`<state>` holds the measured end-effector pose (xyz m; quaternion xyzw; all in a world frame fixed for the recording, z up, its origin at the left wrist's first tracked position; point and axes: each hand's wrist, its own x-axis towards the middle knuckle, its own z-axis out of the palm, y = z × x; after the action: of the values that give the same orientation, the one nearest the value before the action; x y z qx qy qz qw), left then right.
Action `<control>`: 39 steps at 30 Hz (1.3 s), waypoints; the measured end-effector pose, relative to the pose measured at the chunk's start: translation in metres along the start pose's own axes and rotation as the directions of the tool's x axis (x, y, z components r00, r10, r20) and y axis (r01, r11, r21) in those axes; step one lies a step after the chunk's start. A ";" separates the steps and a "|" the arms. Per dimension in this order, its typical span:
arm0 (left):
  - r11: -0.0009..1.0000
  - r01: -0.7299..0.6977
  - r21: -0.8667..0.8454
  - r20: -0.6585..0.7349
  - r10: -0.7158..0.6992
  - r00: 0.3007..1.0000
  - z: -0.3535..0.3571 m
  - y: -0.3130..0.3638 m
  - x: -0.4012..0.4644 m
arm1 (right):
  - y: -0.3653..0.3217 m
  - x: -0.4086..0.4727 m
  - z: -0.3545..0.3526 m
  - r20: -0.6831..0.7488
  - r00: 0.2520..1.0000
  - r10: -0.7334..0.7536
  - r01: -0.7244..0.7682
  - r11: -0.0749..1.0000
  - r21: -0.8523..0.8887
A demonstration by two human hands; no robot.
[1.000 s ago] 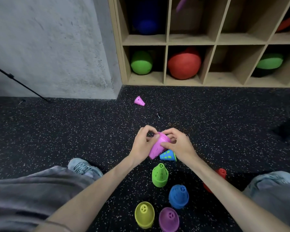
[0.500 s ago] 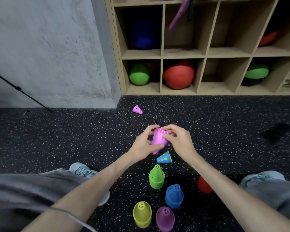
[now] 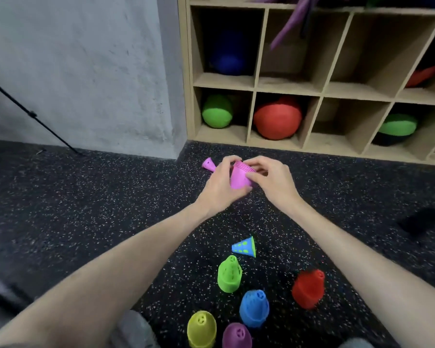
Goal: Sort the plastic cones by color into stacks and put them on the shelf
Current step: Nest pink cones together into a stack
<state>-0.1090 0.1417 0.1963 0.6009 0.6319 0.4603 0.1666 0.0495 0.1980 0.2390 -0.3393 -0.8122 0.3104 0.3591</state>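
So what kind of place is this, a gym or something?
Probably a gym or sports storage room: speckled rubber floor, wooden cubby shelf holding big padded balls, small training cones.

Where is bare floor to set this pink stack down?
Bare floor left of the left hand, toward the wall, and right of the right hand, before the shelf. Crowded near you: green stack, blue stack, red stack.
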 end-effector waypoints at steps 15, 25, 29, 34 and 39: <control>0.926 0.356 0.123 -0.026 -0.356 0.934 0.075 -0.232 0.106 | 0.217 0.147 0.099 0.241 0.907 0.345 -0.316 0.936 -0.153; 0.886 0.393 0.245 -0.152 -0.365 0.918 0.096 -0.337 0.149 | 0.270 0.248 0.170 0.459 0.829 0.321 -0.125 0.904 -0.408; 0.833 0.355 0.424 -0.134 -0.330 0.934 0.106 -0.373 0.154 | 0.288 0.280 0.199 0.530 0.799 0.282 -0.006 0.886 -0.463; 0.804 0.383 0.456 -0.228 -0.310 0.923 0.123 -0.395 0.146 | 0.318 0.325 0.220 0.542 0.809 0.229 0.055 0.888 -0.457; 0.821 0.383 0.424 -0.235 -0.309 0.922 0.125 -0.398 0.148 | 0.340 0.353 0.261 0.526 0.834 0.168 0.098 0.893 -0.440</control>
<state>-0.2876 0.3827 -0.1289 0.4602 0.8326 0.3040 0.0503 -0.2262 0.5994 -0.0271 -0.3241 -0.9233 0.2053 0.0159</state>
